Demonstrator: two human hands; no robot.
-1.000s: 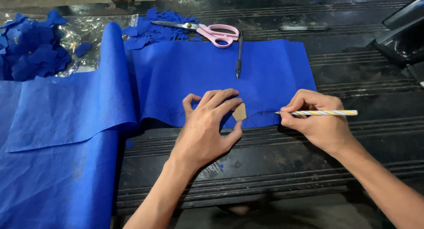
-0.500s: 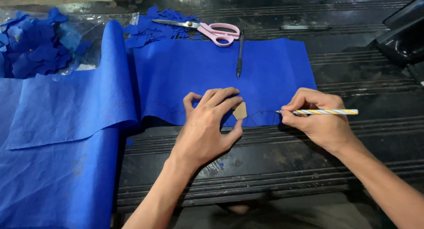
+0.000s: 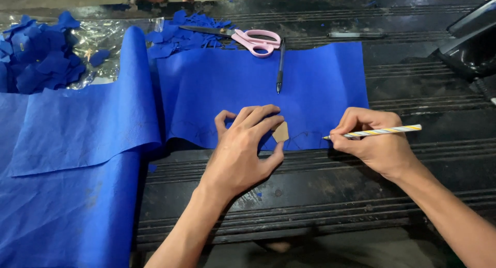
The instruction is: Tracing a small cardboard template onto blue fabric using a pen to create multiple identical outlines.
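**K:** Near the front edge of the blue fabric sheet [image 3: 248,87], the small tan cardboard template [image 3: 280,132] lies flat under the left hand [image 3: 240,152]. Thumb and fingertips pin it down; nothing is gripped in the palm.

**R:** Right hand?

**K:** Right hand [image 3: 374,144] sits just beside the template, to its right, closed around a striped pencil [image 3: 377,131]. Tip points left at the fabric's near edge; faint traced outlines show along it.

**R:** Pose?

**K:** Both forearms come in from below, wrists low on the dark ribbed table [image 3: 320,195].

**R:** Room?

**K:** Bare fabric above the hands. Black pen [image 3: 280,66] and pink-handled scissors [image 3: 248,39] lie well apart at the far edge. Blue cut scraps [image 3: 39,51] are piled far left.
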